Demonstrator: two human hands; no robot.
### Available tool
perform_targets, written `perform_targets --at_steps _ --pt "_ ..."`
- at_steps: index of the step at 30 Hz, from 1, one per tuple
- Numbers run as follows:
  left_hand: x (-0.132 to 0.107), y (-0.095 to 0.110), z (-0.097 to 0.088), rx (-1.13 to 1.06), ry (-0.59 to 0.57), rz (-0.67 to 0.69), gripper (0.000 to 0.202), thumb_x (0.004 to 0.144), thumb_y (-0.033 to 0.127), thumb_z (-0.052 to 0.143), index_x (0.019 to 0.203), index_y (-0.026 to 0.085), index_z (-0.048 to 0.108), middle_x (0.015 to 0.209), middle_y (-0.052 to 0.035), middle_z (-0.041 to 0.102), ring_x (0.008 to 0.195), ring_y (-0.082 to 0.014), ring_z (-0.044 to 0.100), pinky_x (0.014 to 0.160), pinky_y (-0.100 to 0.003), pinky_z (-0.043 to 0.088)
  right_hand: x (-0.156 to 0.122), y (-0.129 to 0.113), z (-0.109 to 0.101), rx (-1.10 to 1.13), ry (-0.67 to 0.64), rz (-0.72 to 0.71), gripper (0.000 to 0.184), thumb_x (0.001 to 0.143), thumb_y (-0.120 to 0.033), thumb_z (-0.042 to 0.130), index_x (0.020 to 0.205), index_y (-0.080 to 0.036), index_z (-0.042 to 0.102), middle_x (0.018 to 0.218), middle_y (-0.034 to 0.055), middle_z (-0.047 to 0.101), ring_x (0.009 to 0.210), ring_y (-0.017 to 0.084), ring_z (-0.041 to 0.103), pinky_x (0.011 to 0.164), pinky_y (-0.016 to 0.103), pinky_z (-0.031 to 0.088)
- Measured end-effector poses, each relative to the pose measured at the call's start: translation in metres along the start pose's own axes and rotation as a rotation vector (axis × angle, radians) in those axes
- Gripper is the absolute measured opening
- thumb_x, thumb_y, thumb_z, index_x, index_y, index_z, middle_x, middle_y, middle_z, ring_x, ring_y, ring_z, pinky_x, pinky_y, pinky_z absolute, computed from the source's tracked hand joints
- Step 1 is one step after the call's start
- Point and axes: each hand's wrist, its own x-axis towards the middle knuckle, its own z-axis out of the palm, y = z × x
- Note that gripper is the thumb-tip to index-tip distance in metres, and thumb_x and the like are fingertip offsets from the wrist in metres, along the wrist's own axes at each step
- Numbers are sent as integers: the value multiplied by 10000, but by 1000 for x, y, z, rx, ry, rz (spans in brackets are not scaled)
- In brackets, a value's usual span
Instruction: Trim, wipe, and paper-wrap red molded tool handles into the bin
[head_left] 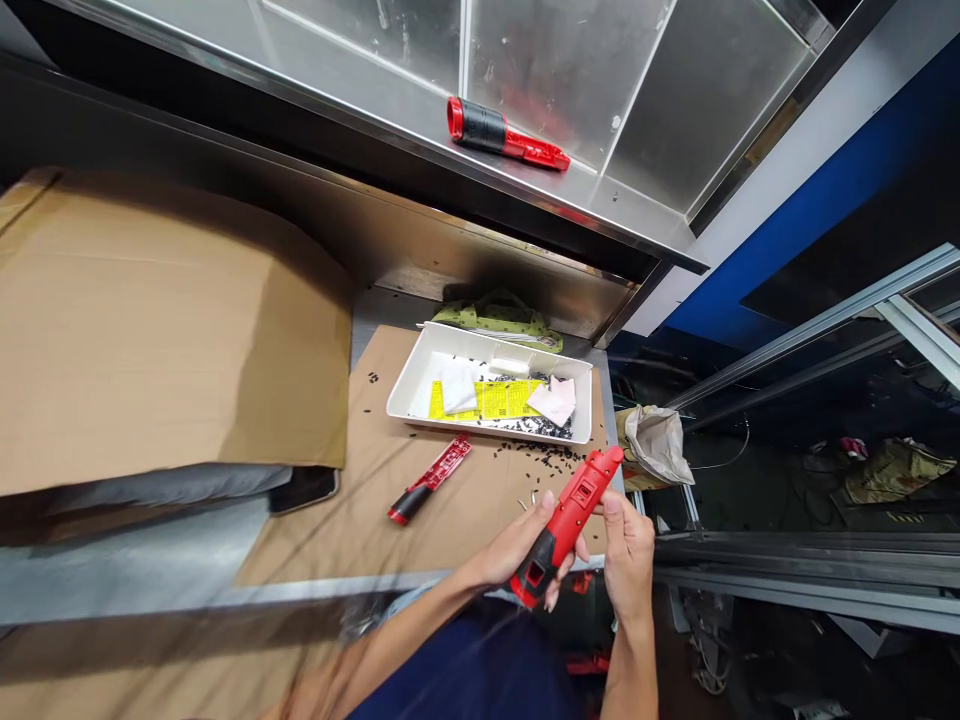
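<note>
Red-and-black plastic rotary tool body (pixel 566 525) held in both hands just above the bench's front edge, its narrow red end angled up and away from the person. Left hand (pixel 517 548) curled closed around the lower grip; right hand (pixel 627 560) nearly closed, pinching the upper red shell between thumb and fingers. Seams and fastenings hidden behind the hands: cannot tell whether the body is fully closed.

Progress as seen: a second red-and-black tool body (pixel 506 135) lies on the brushed stainless steel shelf (pixel 645 185) and looks closed. A red half-shell with a black grip (pixel 429 480) lies open on the brown cardboard sheet (pixel 315 520). Small black screws (pixel 540 458) remain heaped in the white plastic tray (pixel 409 400), beside yellow printed sheets (pixel 484 400), and are scattered on the cardboard.

Edges: the bench's metal front lip (pixel 330 590) runs just under the left forearm (pixel 405 640). A crumpled paper bag (pixel 656 445) sits just beside the right hand, at the right edge. A large folded cardboard box (pixel 165 330) bounds the left, with brown cardboard stretching between it and the hands.
</note>
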Motion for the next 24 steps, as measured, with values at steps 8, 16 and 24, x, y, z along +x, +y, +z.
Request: perform_targets --at_steps 8,16,24 --pt "-4 4 -4 207 108 32 862 619 950 419 802 179 758 574 -14 600 467 -131 590 442 -204 436 -1 0 -2 -55 11 -88 555 969 -596 399 691 -201 671 668 25 623 651 170 532 685 298 445" --pt "-8 7 -4 165 80 9 869 690 920 399 923 147 720 598 -14 625 423 -125 571 435 -208 413 1 3 -3 -69 -33 -78 517 990 -537 387 667 -213 630 728 33 653 743 191 585 751 310 447" --pt "-9 9 -3 60 164 -37 778 690 878 490 947 159 643 578 -3 644 410 -144 595 420 -200 392 12 28 1 -67 -107 -40 401 978 -472 427 877 -200 704 856 56 706 817 200 626 779 316 468"
